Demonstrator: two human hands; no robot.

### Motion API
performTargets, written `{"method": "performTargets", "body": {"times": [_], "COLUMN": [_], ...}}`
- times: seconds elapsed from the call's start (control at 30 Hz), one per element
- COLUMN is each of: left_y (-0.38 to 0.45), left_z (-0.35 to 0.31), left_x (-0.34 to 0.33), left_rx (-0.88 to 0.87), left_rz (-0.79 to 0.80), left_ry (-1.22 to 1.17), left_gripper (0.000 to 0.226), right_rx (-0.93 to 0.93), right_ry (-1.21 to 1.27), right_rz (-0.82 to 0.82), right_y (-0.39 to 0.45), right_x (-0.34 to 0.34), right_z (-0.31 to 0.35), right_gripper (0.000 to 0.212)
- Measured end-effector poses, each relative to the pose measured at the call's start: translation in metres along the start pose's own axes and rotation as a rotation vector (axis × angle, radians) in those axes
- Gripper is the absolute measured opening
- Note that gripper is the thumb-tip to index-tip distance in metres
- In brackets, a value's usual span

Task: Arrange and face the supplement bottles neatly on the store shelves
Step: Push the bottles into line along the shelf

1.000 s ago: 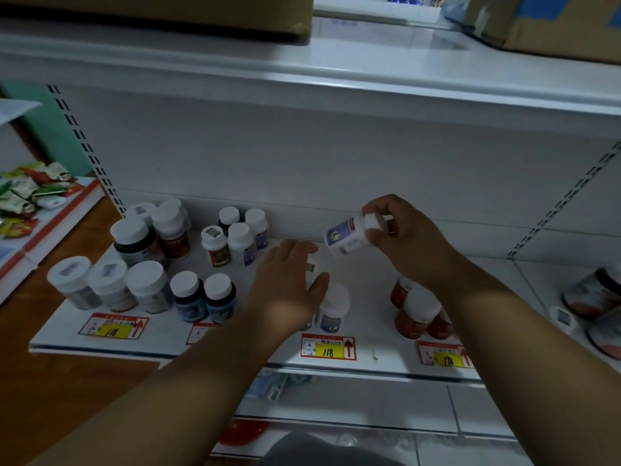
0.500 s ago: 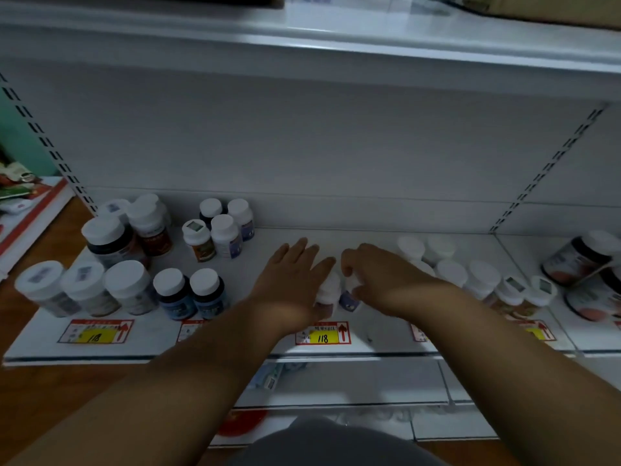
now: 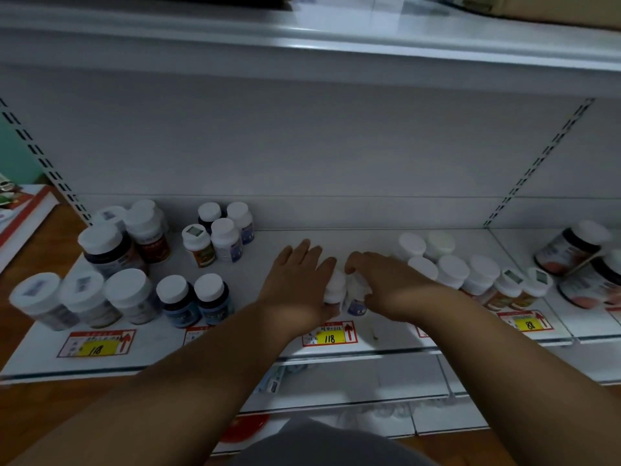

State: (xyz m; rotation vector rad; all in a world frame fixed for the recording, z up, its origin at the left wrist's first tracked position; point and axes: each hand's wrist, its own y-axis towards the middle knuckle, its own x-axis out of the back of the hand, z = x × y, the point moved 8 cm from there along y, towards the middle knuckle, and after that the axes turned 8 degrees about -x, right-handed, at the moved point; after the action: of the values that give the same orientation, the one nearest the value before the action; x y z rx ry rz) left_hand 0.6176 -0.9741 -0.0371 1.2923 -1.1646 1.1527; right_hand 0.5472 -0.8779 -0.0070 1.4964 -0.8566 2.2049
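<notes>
Two small white-capped supplement bottles stand side by side near the front of the white shelf (image 3: pixel 336 240). My left hand (image 3: pixel 295 284) cups the left bottle (image 3: pixel 335 290) from its left side, fingers flat. My right hand (image 3: pixel 386 284) curls over the right bottle (image 3: pixel 357 299), which has a blue label. Both hands touch their bottles. Further white-capped bottles (image 3: pixel 450 269) are grouped right of my right hand, and dark blue-labelled bottles (image 3: pixel 193 299) stand to the left.
Larger jars (image 3: pixel 100 247) crowd the shelf's left end. Tilted jars (image 3: pixel 574 247) lie on the adjoining shelf at right. Yellow price tags (image 3: pixel 329 336) line the front edge. An upper shelf (image 3: pixel 302 38) overhangs. A lower shelf (image 3: pixel 336 381) sits below.
One second ago my right hand held a bottle up in the air; it has since set it down beside the other bottle. Both hands now rest on the pair. The view shifted left.
</notes>
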Motion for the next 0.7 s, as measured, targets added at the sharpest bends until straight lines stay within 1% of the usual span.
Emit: {"method": "performTargets", "body": {"times": [0.07, 0.13, 0.2, 0.27, 0.33, 0.4, 0.47, 0.57, 0.63, 0.7], "left_y": [0.000, -0.002, -0.008, -0.020, -0.038, -0.058, -0.076, -0.101, -0.112, -0.120], "left_z": [-0.001, 0.002, 0.009, 0.022, 0.037, 0.054, 0.071, 0.092, 0.101, 0.109], "left_x": [0.002, 0.009, 0.019, 0.033, 0.050, 0.066, 0.075, 0.082, 0.082, 0.079], "left_rx": [0.000, 0.007, 0.032, 0.074, 0.124, 0.188, 0.258, 0.340, 0.371, 0.399], "left_rz": [-0.014, -0.043, -0.074, -0.124, -0.215, -0.282, -0.289, -0.308, -0.280, -0.244], "left_ry": [-0.019, -0.059, -0.129, -0.190, -0.197, -0.159, -0.106, -0.047, -0.010, 0.008], "left_gripper": [0.094, 0.100, 0.105, 0.105, 0.096, 0.087, 0.082, 0.072, 0.069, 0.071], "right_rx": [0.003, 0.007, 0.027, 0.086, 0.174, 0.245, 0.292, 0.365, 0.422, 0.458], "right_ry": [0.000, 0.015, 0.060, 0.122, 0.172, 0.192, 0.194, 0.159, 0.068, -0.037], "right_rz": [0.012, 0.025, -0.007, -0.114, -0.242, -0.295, -0.276, -0.214, -0.168, -0.145], "right_y": [0.001, 0.002, 0.005, 0.010, 0.018, 0.031, 0.051, 0.082, 0.098, 0.109], "right_x": [0.001, 0.004, 0.013, 0.028, 0.040, 0.044, 0.040, 0.027, 0.015, 0.002], "right_z": [0.002, 0.005, 0.013, 0.028, 0.051, 0.078, 0.107, 0.153, 0.179, 0.193], "right_gripper": [0.054, 0.064, 0.068, 0.057, 0.042, 0.031, 0.029, 0.039, 0.044, 0.039]}}
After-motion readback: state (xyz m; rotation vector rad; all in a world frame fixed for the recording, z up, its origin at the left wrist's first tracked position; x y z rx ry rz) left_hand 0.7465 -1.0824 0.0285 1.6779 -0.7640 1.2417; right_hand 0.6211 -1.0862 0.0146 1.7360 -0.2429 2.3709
